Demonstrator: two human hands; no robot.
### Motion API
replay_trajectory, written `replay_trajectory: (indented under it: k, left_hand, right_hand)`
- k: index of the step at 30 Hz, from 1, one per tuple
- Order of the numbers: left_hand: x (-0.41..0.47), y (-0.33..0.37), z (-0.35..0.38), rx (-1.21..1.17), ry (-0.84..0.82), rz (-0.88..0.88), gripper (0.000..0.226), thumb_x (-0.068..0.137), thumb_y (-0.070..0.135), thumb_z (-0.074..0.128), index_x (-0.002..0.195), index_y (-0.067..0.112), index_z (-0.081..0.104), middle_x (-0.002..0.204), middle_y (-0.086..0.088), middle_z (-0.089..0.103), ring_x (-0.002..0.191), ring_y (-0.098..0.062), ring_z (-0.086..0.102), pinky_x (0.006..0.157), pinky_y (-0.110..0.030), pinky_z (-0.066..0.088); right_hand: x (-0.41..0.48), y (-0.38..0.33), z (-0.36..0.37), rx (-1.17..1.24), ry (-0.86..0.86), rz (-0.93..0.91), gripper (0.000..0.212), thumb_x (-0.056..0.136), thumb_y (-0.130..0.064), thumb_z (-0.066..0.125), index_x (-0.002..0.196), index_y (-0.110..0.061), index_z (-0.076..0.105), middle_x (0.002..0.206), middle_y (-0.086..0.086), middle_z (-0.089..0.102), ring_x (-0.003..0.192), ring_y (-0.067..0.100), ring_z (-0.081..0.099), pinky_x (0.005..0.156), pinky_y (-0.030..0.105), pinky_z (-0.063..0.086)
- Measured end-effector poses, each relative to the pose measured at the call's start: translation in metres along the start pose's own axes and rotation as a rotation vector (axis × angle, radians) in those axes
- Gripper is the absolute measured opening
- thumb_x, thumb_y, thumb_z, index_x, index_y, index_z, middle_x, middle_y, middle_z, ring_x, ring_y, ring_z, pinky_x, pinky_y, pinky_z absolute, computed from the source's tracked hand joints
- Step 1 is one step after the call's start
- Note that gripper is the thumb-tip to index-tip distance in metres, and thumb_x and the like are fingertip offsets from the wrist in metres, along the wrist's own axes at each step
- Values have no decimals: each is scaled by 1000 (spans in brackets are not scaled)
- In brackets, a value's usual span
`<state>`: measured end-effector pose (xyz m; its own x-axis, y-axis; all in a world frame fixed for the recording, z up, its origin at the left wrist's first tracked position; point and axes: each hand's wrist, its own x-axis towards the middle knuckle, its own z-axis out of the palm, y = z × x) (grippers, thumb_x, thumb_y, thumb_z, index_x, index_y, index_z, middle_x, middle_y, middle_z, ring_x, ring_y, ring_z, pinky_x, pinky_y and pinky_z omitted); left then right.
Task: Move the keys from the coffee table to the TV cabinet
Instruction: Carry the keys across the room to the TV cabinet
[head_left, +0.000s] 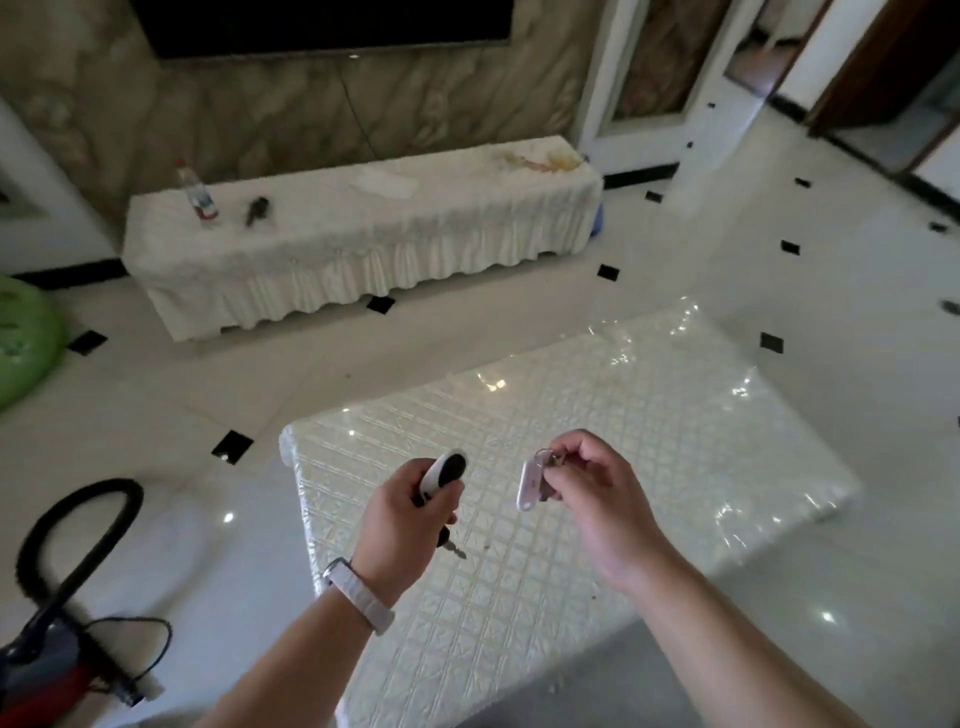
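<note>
Two hands hover above the tabletop (597, 415): the left hand (410, 519) is closed around a black-and-white key fob (442, 474), the right hand (592, 488) pinches a key ring (540, 475). Far beyond them stands the TV cabinet (363, 234), with a bottle (197, 192).

left hand (410, 519): fingers are covering most of the black-and-white fob (443, 474); only a key tip (457, 550) is poking out below.
right hand (597, 493): fingertips are hiding the ring end of the white tag (530, 486); the keys behind it are too small to count.
TV cabinet (363, 244): the small dark object (257, 209) is blurring beyond telling; the bottle (200, 195) label is unreadable.
television (322, 23): the top edge is cutting it off.
green object (26, 343): the left edge is cutting it off.
vacuum cleaner (52, 660): the lower-left corner is cropping its blurred body.
</note>
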<state>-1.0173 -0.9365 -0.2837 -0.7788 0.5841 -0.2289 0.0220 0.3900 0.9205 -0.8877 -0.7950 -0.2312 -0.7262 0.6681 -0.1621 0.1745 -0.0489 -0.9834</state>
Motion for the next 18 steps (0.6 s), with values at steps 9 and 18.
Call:
replay_trajectory:
  k: [9, 18]
  left_hand:
    - [-39, 87, 104, 73, -219, 153, 8, 85, 15, 68, 79, 12, 64, 65, -15, 68, 51, -8, 62, 44, -21, 48]
    - [-118, 155, 256, 136, -348, 274, 21, 87, 24, 65, 75, 7, 62, 61, -9, 63, 51, -9, 61, 47, -28, 51]
  right_hand:
    - [-78, -12, -131, 280, 286, 3, 3, 70, -15, 62, 69, -18, 63, 65, -1, 58, 64, 18, 54, 64, 34, 47]
    - [-160, 5, -291, 547, 414, 9, 11, 76, -3, 61, 70, -12, 63, 68, 10, 50, 63, 21, 47, 57, 34, 43]
